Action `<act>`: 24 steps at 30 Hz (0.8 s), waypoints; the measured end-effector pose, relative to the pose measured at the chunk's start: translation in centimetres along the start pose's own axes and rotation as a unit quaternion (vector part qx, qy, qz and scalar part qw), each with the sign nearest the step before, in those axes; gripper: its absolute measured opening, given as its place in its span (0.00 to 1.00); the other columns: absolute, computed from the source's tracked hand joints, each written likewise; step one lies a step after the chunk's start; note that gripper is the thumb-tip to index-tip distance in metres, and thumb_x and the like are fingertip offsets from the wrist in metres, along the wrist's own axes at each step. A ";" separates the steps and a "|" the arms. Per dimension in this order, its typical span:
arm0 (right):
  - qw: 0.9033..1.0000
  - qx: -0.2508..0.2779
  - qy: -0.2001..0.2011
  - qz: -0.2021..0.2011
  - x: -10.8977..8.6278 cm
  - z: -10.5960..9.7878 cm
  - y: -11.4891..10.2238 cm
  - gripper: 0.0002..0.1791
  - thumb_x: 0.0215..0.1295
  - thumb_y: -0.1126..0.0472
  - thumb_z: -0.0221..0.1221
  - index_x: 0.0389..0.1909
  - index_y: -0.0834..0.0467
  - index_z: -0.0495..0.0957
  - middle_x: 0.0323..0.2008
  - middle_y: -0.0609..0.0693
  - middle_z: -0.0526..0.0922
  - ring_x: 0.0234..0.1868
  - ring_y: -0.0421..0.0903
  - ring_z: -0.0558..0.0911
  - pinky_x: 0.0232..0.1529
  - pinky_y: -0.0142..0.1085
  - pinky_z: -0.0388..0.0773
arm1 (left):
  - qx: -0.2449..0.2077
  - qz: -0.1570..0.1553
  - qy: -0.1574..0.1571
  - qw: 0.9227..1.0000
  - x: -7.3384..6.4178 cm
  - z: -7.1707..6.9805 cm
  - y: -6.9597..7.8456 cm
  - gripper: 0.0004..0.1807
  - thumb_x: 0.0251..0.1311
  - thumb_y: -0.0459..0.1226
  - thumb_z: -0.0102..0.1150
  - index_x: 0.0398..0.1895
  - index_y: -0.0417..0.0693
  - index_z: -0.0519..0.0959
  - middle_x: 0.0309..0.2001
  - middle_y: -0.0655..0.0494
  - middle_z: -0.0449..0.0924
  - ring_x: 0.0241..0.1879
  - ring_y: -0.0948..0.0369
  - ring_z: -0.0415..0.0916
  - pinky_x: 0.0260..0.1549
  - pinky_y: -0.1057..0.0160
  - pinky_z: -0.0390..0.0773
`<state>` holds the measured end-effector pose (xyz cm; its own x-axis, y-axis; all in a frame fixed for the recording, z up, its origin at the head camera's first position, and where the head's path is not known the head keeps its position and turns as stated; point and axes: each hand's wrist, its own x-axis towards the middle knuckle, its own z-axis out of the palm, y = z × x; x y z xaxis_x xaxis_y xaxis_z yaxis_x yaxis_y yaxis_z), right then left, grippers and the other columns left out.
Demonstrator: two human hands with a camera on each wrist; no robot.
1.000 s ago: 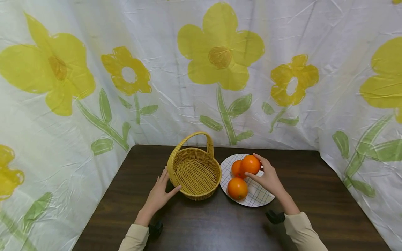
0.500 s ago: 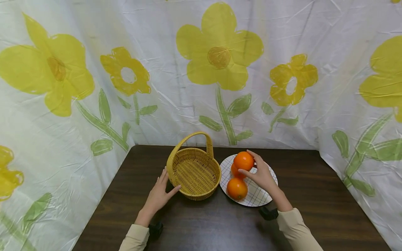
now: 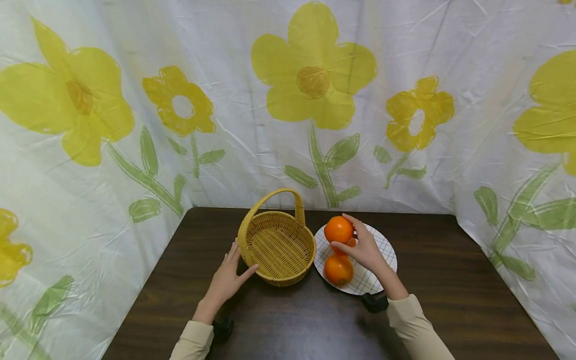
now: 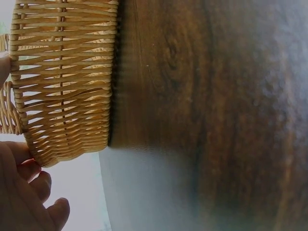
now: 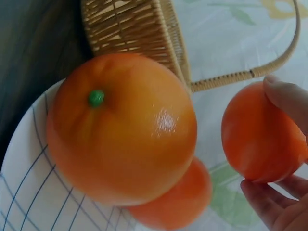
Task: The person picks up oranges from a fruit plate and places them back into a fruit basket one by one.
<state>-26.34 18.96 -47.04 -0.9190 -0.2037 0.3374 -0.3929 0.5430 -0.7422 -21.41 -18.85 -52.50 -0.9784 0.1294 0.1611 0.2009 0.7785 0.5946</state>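
Head view: hands apart. Right hand (image 3: pixel 363 248) pinches an orange (image 3: pixel 338 230) above the plate (image 3: pixel 383 246), where even pressure should prevent slipping; left hand (image 3: pixel 226 281), fingers spread, touches the basket (image 3: pixel 280 247).

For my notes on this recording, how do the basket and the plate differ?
Color: the basket is yellow and woven; the plate is white with thin crossing lines.
Shape: the basket is deep with an arched handle; the plate is shallow with no handle in sight.
Contents: two oranges lie on the plate; none lies in the basket.
Shared: both look round and stand on the dark table.
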 end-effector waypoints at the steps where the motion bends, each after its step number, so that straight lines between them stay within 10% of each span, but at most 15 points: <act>1: 1.000 0.004 -0.002 0.001 0.1 0.1 -0.1 0.45 0.49 0.45 0.68 0.68 0.49 0.59 0.60 0.54 0.67 0.54 0.52 0.73 0.49 0.47 0.76 | 0.001 -0.001 -0.001 1.000 0.0 0.0 0.0 0.46 0.56 0.62 0.51 0.73 0.69 0.38 0.74 0.58 0.32 0.72 0.49 0.39 0.63 0.39 0.51; 24: 1.000 -0.002 -0.014 -0.017 1.1 2.6 -2.0 0.44 0.48 0.48 0.69 0.67 0.48 0.60 0.60 0.55 0.68 0.54 0.53 0.74 0.50 0.48 0.75 | 0.000 -0.005 -0.002 1.000 0.0 0.1 -0.1 0.46 0.57 0.59 0.53 0.73 0.70 0.38 0.74 0.59 0.32 0.71 0.46 0.42 0.62 0.39 0.52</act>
<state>-26.69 15.50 -46.71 -0.9059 -0.2452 0.3453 -0.4234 0.5381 -0.7288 -21.40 -18.85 -52.59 -0.9806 0.1245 0.1513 0.1910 0.7794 0.5967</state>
